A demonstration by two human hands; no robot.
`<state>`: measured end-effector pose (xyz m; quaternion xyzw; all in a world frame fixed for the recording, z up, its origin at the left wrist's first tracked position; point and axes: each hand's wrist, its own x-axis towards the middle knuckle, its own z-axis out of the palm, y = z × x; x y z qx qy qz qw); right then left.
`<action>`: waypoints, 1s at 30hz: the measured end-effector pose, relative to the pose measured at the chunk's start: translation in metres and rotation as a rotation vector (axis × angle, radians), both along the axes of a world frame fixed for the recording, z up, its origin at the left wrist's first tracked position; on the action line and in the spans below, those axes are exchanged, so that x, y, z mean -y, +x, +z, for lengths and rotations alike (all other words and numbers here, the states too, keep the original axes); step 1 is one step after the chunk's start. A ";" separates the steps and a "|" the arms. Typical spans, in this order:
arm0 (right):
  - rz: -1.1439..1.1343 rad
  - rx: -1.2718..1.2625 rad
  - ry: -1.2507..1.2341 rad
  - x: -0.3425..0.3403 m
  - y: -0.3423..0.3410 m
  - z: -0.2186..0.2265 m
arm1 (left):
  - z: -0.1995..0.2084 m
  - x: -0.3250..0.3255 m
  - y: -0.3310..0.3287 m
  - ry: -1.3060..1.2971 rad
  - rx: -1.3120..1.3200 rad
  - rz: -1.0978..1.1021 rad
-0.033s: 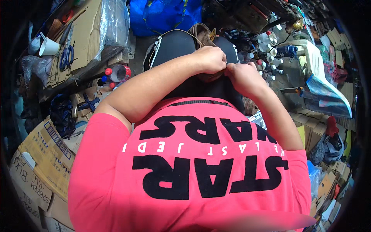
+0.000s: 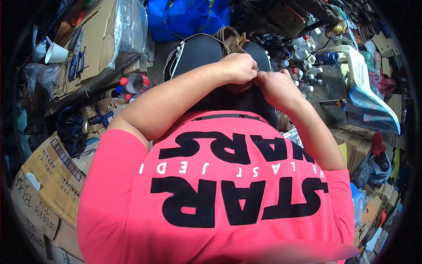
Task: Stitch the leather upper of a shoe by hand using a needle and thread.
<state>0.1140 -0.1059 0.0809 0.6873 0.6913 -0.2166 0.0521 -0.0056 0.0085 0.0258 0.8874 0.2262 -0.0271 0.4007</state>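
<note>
A brown leather shoe [image 2: 229,38] is held upright between my knees, its opening away from me, and its lower part is largely covered by my hands. A thin tan cord [image 2: 206,35] runs from the shoe over my left thigh. My left hand [image 2: 239,68] is closed in front of the shoe, knuckles up. Close beside it, my right hand [image 2: 278,88] is also closed, thumb and finger pinched near the left fingertips. Whatever lies between the fingers is too small or hidden to make out.
Blue-handled scissors [image 2: 75,66] and a white cup [image 2: 56,53] lie by flattened cardboard [image 2: 94,37] at left. Plastic bottles [image 2: 137,82] stand near my left elbow, several more [image 2: 304,55] at right. Beyond are a blue bag [image 2: 189,20] and a white plastic chair [image 2: 358,66].
</note>
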 end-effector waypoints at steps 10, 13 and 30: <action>0.086 0.025 0.167 0.029 0.018 -0.004 | -0.017 0.018 -0.001 -0.018 0.219 0.238; 0.081 -0.028 0.212 0.023 0.019 -0.003 | -0.012 -0.003 0.000 -0.266 0.067 0.099; 0.211 0.095 0.024 0.005 0.017 -0.002 | -0.017 0.009 -0.007 -0.095 0.126 0.173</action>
